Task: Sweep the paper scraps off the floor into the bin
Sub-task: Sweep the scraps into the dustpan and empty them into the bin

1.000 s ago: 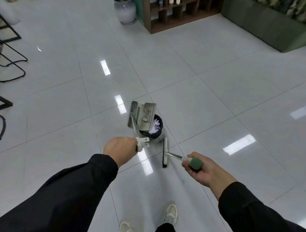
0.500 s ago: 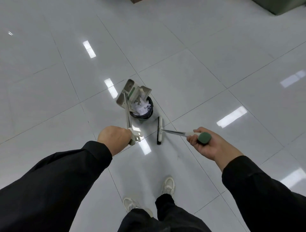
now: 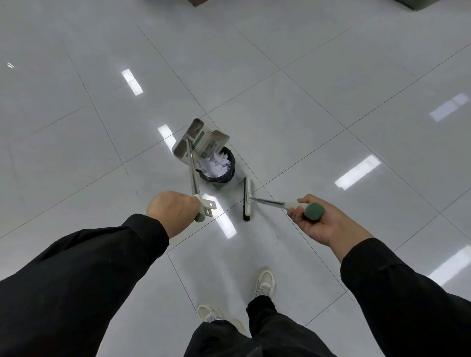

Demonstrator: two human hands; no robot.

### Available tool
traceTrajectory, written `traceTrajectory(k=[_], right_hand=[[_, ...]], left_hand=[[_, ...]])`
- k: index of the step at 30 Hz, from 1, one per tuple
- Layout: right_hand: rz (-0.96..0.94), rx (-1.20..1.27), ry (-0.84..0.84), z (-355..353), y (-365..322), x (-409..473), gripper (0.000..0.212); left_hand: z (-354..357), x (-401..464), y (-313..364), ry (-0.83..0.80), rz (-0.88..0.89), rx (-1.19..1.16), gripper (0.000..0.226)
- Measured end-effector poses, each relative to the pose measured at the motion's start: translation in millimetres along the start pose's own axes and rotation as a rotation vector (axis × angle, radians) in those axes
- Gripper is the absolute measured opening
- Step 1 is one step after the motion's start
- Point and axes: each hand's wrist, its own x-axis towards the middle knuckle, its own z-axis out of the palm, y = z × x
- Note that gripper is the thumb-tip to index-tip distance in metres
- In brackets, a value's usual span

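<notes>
A small black bin (image 3: 227,176) stands on the grey tiled floor, holding a heap of white paper scraps (image 3: 215,165). A metal dustpan (image 3: 200,139) is tipped over the bin's far left rim, its long handle gripped by my left hand (image 3: 173,209). My right hand (image 3: 319,220) grips the green-capped handle of a broom, whose head (image 3: 246,198) rests on the floor just right of the bin.
Glossy grey floor tiles (image 3: 293,107) with light reflections spread all around. My two feet in pale shoes (image 3: 265,281) stand behind the bin. Dark furniture corners (image 3: 197,2) show at the top edge.
The view has tilted down, so the shelf and chairs have left the frame. The dustpan has tipped further over the bin; the broom head stays beside it.
</notes>
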Motion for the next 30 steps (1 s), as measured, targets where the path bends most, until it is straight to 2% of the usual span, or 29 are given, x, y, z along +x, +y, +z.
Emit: traceTrajectory(k=[9, 14, 17, 20, 25, 30], right_hand=[[-0.002, 0.068, -0.004, -17, 9, -1, 0.048], [-0.011, 0.074, 0.010, -21, 14, -4, 0.059], [0.006, 0.011, 0.009, -23, 15, -8, 0.059], [0.010, -0.121, 0.022, -24, 15, -17, 0.049], [-0.035, -0.356, 0.053, -35, 12, -41, 0.042], [-0.095, -0.469, 0.091, -72, 27, -79, 0.024]], left_hand=[[-15, -13, -5, -0.011, -0.027, 0.018, 0.013], [-29, -20, -3, -0.011, 0.002, 0.041, 0.013], [-34, -23, -2, 0.017, 0.000, 0.041, 0.016], [-35, -29, -4, 0.059, -0.028, 0.034, 0.026], [-36, -42, -18, 0.235, -0.197, -0.098, 0.033], [-45, -77, -35, 0.329, -0.396, -0.448, 0.030]])
